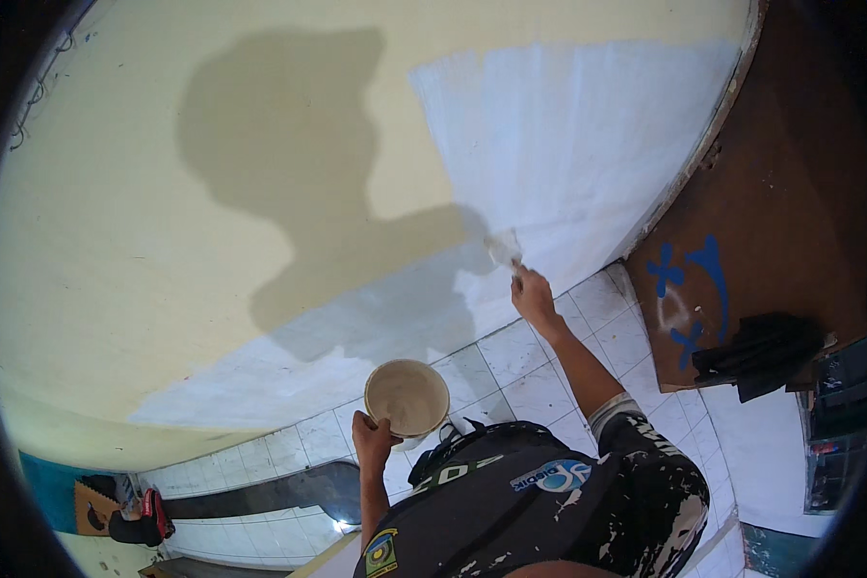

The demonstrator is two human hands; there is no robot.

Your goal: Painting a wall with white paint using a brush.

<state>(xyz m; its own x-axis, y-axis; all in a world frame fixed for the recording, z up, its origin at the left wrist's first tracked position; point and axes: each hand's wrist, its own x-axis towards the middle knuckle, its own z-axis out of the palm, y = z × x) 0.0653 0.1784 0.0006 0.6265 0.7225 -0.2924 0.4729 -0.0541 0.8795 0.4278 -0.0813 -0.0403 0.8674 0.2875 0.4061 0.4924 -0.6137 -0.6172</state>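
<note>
At the wall (106, 241), the right hand (534, 295) grips 1 brush (504, 249).

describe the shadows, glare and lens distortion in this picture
Head view: a large person-shaped shadow darkens the wall; head view: a small glare spot on the white tiles; head view: fisheye distortion bows the wall's right edge, and the picture's corners go black; head view: the brush in the right hand is pale, poorly set off from the wall's white area.
</note>
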